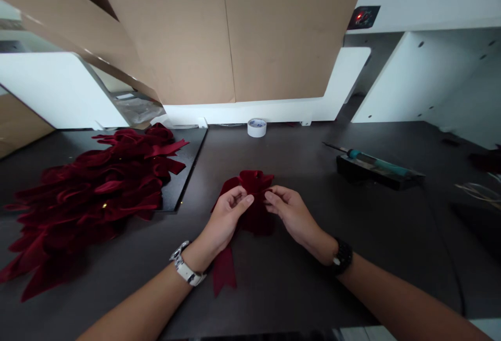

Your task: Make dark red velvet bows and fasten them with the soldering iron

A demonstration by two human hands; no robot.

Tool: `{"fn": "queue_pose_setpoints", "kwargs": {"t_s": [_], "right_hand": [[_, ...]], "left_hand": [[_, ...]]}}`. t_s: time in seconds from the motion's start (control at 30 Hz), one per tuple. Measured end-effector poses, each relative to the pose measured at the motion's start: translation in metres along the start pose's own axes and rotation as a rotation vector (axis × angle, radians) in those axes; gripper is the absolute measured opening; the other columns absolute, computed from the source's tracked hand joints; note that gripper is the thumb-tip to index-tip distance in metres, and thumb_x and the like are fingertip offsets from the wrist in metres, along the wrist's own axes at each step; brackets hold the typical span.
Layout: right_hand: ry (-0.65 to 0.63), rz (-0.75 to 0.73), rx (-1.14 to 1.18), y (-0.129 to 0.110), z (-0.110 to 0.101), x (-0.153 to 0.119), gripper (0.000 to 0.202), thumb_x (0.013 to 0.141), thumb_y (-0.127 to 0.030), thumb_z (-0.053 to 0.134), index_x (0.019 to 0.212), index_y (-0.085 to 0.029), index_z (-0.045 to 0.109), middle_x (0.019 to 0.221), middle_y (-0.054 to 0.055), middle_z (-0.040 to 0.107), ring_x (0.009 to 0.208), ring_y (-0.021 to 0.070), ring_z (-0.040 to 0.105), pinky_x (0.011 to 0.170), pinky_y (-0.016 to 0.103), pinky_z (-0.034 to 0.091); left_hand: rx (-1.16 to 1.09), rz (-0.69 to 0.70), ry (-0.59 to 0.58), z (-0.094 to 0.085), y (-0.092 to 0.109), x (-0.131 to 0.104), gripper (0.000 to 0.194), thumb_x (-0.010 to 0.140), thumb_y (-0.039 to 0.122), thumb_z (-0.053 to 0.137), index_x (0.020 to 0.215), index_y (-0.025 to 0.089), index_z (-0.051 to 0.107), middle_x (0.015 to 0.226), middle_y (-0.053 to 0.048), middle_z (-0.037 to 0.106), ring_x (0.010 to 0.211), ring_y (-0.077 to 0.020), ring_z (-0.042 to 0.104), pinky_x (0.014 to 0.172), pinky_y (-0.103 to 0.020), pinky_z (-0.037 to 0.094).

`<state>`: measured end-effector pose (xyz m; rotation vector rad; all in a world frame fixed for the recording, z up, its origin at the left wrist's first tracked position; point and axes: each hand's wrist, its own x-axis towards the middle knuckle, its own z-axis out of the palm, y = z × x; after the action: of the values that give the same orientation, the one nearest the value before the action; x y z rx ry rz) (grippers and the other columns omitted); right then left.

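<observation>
A dark red velvet bow (256, 221) lies on the dark table in front of me, one notched ribbon tail trailing toward me. My left hand (230, 210) pinches the bow near its middle from the left, thumb against the fingers. From the right, my right hand (287, 208) pinches the bow's other side between thumb and fingertips. Part of the bow's left loop is hidden behind my left hand. A heap of similar red velvet bows (94, 189) lies to the left, with small gold-coloured glints among them.
A roll of white tape (257, 128) stands at the back by a white panel. On the right, a teal-handled soldering-iron-like tool (376, 163) rests on a black stand (364, 174), its thin tip pointing left. Large cardboard (235, 33) rises behind the table (297, 289).
</observation>
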<state>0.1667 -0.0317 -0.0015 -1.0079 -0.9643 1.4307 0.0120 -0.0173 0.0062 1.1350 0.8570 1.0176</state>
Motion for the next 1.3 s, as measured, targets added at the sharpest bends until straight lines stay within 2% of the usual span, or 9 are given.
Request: {"fn": "queue_pose_setpoints", "kwargs": {"t_s": [0.13,0.3,0.4,0.5,0.67,0.8,0.97,1.2,1.3], "right_hand": [[0.061,0.08,0.092,0.001,0.001,-0.002,0.035,0.06,-0.04,0.081,0.072,-0.015,0.059,0.073,0.0,0.06,0.069,0.0092,0.058,0.066,0.022,0.05],[-0.069,0.145,0.161,-0.002,-0.004,-0.002,0.031,0.061,-0.034,0.08,0.08,-0.015,0.063,0.081,0.002,0.064,0.074,0.0118,0.061,0.075,0.028,0.051],[-0.125,0.108,0.108,-0.002,-0.007,0.0,0.027,0.063,-0.03,0.076,0.085,-0.016,0.066,0.085,0.004,0.067,0.075,0.013,0.062,0.075,0.029,0.05],[-0.106,-0.006,-0.002,0.0,-0.008,0.002,0.021,0.067,-0.027,0.07,0.086,-0.017,0.068,0.084,0.004,0.069,0.074,0.0131,0.061,0.072,0.028,0.049],[-0.073,-0.133,-0.144,0.0,-0.008,0.004,0.017,0.069,-0.025,0.065,0.084,-0.019,0.068,0.084,0.003,0.07,0.075,0.0141,0.061,0.074,0.029,0.048],[-0.123,-0.127,-0.148,0.0,-0.009,0.005,0.016,0.071,-0.026,0.064,0.084,-0.018,0.068,0.081,0.002,0.069,0.069,0.0126,0.059,0.071,0.027,0.047],[-0.141,-0.116,-0.131,0.004,-0.012,0.004,0.02,0.073,-0.032,0.067,0.087,-0.018,0.068,0.086,0.004,0.069,0.077,0.0149,0.061,0.078,0.03,0.047],[-0.208,-0.106,-0.121,0.006,-0.015,0.002,0.022,0.073,-0.034,0.069,0.089,-0.018,0.07,0.09,0.005,0.07,0.079,0.0163,0.063,0.079,0.032,0.049],[-0.236,-0.117,-0.099,0.004,-0.014,0.001,0.019,0.073,-0.033,0.07,0.086,-0.019,0.069,0.087,0.004,0.069,0.078,0.0157,0.063,0.079,0.032,0.05]], "left_hand": [[0.062,0.038,-0.019,0.002,0.003,-0.001,0.031,0.074,0.041,0.07,0.075,0.015,0.053,0.071,0.001,0.051,0.067,-0.0107,0.045,0.066,-0.023,0.037],[0.183,0.104,-0.089,0.002,0.013,-0.003,0.027,0.076,0.041,0.068,0.08,0.015,0.059,0.077,-0.002,0.058,0.074,-0.0142,0.051,0.072,-0.026,0.041],[0.207,0.108,-0.148,0.001,0.015,-0.003,0.025,0.077,0.04,0.067,0.079,0.016,0.06,0.074,-0.002,0.056,0.071,-0.0134,0.05,0.07,-0.025,0.04],[0.209,0.101,-0.158,-0.001,0.013,-0.002,0.025,0.077,0.039,0.067,0.078,0.016,0.059,0.073,-0.001,0.055,0.07,-0.0126,0.049,0.069,-0.025,0.039],[0.156,0.068,-0.137,-0.003,0.006,0.0,0.026,0.076,0.038,0.068,0.077,0.016,0.055,0.073,0.0,0.054,0.07,-0.012,0.049,0.069,-0.025,0.038],[0.082,0.043,-0.158,-0.004,0.003,0.001,0.025,0.074,0.035,0.071,0.079,0.015,0.056,0.074,0.0,0.055,0.072,-0.012,0.051,0.071,-0.025,0.039],[-0.038,0.004,-0.18,-0.004,0.002,0.0,0.026,0.072,0.034,0.074,0.084,0.016,0.061,0.074,-0.001,0.058,0.069,-0.0113,0.053,0.073,-0.026,0.042],[-0.251,-0.101,-0.297,-0.005,0.005,0.0,0.039,0.067,0.029,0.08,0.101,0.019,0.065,0.08,-0.003,0.066,0.072,-0.0116,0.059,0.073,-0.025,0.046],[-0.292,-0.107,-0.336,-0.003,0.008,-0.001,0.035,0.066,0.026,0.081,0.098,0.019,0.069,0.074,0.0,0.064,0.065,-0.0082,0.056,0.073,-0.023,0.046]]}}
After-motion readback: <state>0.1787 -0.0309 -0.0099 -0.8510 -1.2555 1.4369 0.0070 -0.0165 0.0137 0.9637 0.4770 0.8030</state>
